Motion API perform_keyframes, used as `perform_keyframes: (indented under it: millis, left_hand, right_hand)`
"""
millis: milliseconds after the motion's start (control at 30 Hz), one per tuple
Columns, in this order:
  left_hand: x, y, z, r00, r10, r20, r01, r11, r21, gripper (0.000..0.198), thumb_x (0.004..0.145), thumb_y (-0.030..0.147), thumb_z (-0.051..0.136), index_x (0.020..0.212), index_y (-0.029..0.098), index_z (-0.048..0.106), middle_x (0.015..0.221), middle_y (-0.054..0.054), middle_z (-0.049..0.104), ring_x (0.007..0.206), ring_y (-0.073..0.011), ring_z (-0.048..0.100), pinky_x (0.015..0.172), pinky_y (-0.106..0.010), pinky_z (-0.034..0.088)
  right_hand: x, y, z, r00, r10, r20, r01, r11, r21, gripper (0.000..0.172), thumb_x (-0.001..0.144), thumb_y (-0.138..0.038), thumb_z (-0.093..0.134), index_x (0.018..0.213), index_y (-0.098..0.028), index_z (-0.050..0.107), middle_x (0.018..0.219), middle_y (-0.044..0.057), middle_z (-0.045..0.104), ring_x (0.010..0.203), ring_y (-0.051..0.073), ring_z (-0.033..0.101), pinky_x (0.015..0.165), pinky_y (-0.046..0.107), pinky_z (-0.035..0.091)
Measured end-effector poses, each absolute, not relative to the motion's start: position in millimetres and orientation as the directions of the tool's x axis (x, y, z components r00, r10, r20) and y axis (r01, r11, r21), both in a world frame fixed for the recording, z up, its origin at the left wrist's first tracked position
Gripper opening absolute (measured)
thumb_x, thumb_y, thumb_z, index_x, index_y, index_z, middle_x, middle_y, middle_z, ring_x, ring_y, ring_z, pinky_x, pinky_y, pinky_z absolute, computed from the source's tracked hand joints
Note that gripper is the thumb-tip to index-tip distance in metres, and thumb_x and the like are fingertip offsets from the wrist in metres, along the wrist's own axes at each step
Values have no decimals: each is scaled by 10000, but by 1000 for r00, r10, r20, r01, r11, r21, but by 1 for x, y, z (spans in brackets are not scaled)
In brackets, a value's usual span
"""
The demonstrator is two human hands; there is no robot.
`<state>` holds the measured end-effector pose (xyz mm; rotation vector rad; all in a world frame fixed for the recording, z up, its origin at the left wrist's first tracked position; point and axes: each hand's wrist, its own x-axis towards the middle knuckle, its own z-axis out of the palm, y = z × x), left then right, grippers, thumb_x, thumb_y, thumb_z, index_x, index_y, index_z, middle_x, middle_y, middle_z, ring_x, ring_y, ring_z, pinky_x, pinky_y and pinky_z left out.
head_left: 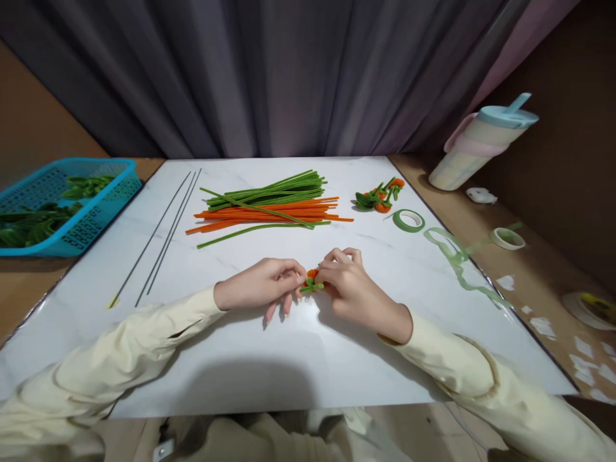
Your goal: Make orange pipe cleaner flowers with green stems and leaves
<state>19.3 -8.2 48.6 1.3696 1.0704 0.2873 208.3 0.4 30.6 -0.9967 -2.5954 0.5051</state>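
Between my two hands is a small orange and green pipe cleaner flower (312, 277), held just above the white tabletop. My left hand (269, 285) pinches its left side with thumb and forefinger, the other fingers curled below. My right hand (349, 285) grips the right side, its fingers bent over and partly hiding the piece. Behind my hands lie a bundle of orange pipe cleaners (269, 213) and a bundle of green pipe cleaners (279, 189). One loose green pipe cleaner (260, 232) rests in front of them.
At the back right are several orange and green flower pieces (380, 194) beside a roll of green tape (409, 221). Three dark thin rods (168, 237) lie at left, near a blue basket (96, 221) of green leaves. A tumbler (481, 147) and paper scraps (543, 327) are at right.
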Motion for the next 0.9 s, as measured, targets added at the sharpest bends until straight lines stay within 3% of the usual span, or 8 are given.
perform_keyframes:
  millis: [167,400,733,900]
  left_hand:
    - [23,-16,50,460,808,-369,500,107,859,232,874,381,421,886,170,516,598,19,613,352,-75,518,381,-178,434]
    - [29,-24,38,336,908,-252,500,55,864,223,877,397,413,806,188,438,515,45,598,319,-79,479,367,-174,391]
    - [29,-23,32,455,869,-193,493,-66,867,143,897,263,341,808,188,423,517,73,506,340,-53,453,381,-151,358]
    - [25,-18,30,499,854,-148,492,-138,860,137,893,230,326,837,183,442,501,79,483,371,-65,503,439,-164,396]
  right_hand:
    - [207,-2,32,-751,635,182,530,744,-407,209,601,32,465,675,-141,556,680,34,588,849,201,449,799,369,233]
    - [208,0,31,-721,655,223,529,730,-434,200,671,18,458,731,-148,551,722,43,598,866,206,448,796,371,240]
    - [211,2,27,-734,646,210,524,735,-431,240,674,46,447,746,-159,549,765,30,615,958,218,461,858,403,206]
    - [212,5,27,-701,683,206,503,678,-536,227,727,43,477,732,-167,562,783,11,624,987,200,507,901,421,195]
